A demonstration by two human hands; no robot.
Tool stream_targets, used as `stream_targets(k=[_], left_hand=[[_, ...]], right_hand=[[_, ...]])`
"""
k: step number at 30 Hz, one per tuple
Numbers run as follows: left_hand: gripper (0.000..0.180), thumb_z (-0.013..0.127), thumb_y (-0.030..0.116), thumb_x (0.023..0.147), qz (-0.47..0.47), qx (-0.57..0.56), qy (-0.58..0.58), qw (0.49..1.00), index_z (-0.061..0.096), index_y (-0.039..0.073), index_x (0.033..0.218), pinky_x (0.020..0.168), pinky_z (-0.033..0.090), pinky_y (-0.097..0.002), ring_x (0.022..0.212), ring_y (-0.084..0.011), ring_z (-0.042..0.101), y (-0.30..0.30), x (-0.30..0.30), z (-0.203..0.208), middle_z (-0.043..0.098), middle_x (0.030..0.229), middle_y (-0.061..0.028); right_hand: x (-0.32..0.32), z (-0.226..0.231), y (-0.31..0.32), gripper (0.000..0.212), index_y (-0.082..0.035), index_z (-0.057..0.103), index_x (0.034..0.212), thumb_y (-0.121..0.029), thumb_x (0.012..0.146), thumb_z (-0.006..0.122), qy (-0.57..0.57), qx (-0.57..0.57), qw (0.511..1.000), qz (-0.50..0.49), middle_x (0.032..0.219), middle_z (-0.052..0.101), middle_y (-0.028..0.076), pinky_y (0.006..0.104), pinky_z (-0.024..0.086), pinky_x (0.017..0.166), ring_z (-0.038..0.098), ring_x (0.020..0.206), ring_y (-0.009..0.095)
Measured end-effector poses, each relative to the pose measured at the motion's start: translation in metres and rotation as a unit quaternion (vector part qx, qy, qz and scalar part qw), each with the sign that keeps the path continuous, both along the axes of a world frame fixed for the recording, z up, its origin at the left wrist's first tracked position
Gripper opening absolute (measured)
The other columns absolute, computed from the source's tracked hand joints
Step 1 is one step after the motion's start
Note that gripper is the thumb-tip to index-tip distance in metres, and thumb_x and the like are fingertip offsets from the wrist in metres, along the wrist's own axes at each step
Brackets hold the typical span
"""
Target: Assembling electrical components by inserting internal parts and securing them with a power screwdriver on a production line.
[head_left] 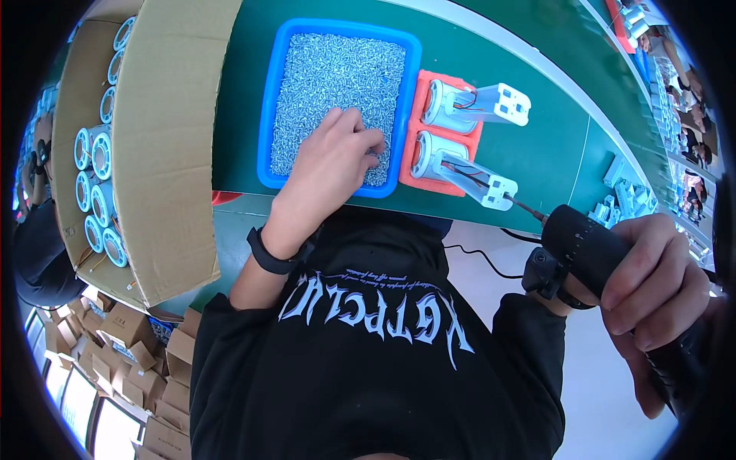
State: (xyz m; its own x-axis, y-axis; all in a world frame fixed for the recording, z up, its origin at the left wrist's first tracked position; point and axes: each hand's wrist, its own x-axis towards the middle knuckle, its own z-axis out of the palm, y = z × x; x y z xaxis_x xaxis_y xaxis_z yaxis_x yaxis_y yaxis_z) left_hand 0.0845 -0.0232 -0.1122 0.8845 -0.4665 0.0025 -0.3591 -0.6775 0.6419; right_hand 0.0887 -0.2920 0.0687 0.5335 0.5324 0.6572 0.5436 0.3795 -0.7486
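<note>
My left hand [335,157] reaches into a blue tray [270,100] full of small silver screws [337,73]. Its fingers are curled together at the screws, and what they pinch is hidden. My right hand [648,287] is wrapped around a black electric screwdriver [586,241]. The thin bit [527,207] points left, its tip at the end of a white plastic housing [438,156] with a round body and a long arm. Red and dark wires run inside that arm. A second such housing [443,106] lies beyond it, both seated in a red holder [470,143].
On the left stands an open cardboard box [176,153] holding several white round parts [102,153]. More white parts [625,199] lie at the right of the green table [552,146]. A black cable [487,264] hangs below the edge. Cardboard boxes [130,330] and other people are around.
</note>
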Motion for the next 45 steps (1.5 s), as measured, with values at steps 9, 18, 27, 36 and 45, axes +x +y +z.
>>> stream_targets(k=[9, 18, 27, 36, 45], left_hand=[[0.012, 0.069, 0.001, 0.072, 0.038, -0.118, 0.008, 0.992, 0.071, 0.005, 0.083, 0.067, 0.051, -0.0332, 0.077, -0.0265, 0.063, 0.003, 0.006, -0.008, 0.065, 0.084, -0.0087], [0.017, 0.072, -0.004, 0.068, 0.058, -0.23, 0.038, 0.971, 0.072, 0.004, 0.083, 0.066, 0.054, -0.0292, 0.077, -0.0213, 0.067, -0.012, 0.004, -0.005, 0.068, 0.084, -0.0076], [0.017, 0.068, -0.005, 0.069, 0.022, -0.357, -0.008, 0.934, 0.069, 0.005, 0.082, 0.065, 0.053, -0.0312, 0.077, -0.0233, 0.064, -0.046, -0.006, -0.004, 0.065, 0.082, -0.0053], [0.019, 0.068, -0.004, 0.068, 0.011, -0.334, -0.095, 0.938, 0.068, 0.006, 0.083, 0.067, 0.051, -0.0334, 0.078, -0.0242, 0.064, -0.053, -0.007, -0.015, 0.065, 0.082, -0.0047], [0.016, 0.07, -0.001, 0.07, 0.046, -0.359, -0.071, 0.93, 0.065, 0.006, 0.084, 0.072, 0.049, -0.0342, 0.079, -0.0245, 0.064, -0.056, -0.012, -0.019, 0.066, 0.083, -0.0052]], right_hand=[[0.005, 0.003, -0.002, 0.061, -0.011, 0.054, 0.103, -0.058, 0.071, 0.073, 0.009, -0.101, 0.993, 0.059, 0.084, 0.06, 0.003, 0.0209, 0.056, 0.06, 0.065, 0.065, 0.013], [0.008, -0.002, 0.007, 0.054, -0.009, 0.053, 0.1, -0.051, 0.072, 0.072, 0.005, -0.11, 0.992, 0.055, 0.082, 0.06, 0.003, 0.0205, 0.055, 0.058, 0.064, 0.062, 0.012], [0.005, -0.007, 0.012, 0.011, -0.002, 0.058, 0.076, 0.0, 0.076, 0.069, 0.019, -0.042, 0.999, 0.007, 0.069, 0.063, 0.01, 0.0254, 0.058, 0.057, 0.062, 0.055, 0.017], [0.007, -0.006, 0.005, 0.055, -0.008, 0.057, 0.078, -0.06, 0.069, 0.074, 0.012, -0.099, 0.995, 0.03, 0.083, 0.059, 0.001, 0.0195, 0.054, 0.058, 0.063, 0.061, 0.011], [0.021, -0.009, 0.003, 0.055, -0.009, 0.057, 0.095, -0.056, 0.071, 0.074, 0.024, -0.129, 0.989, 0.067, 0.082, 0.06, 0.003, 0.0206, 0.056, 0.06, 0.064, 0.063, 0.011]])
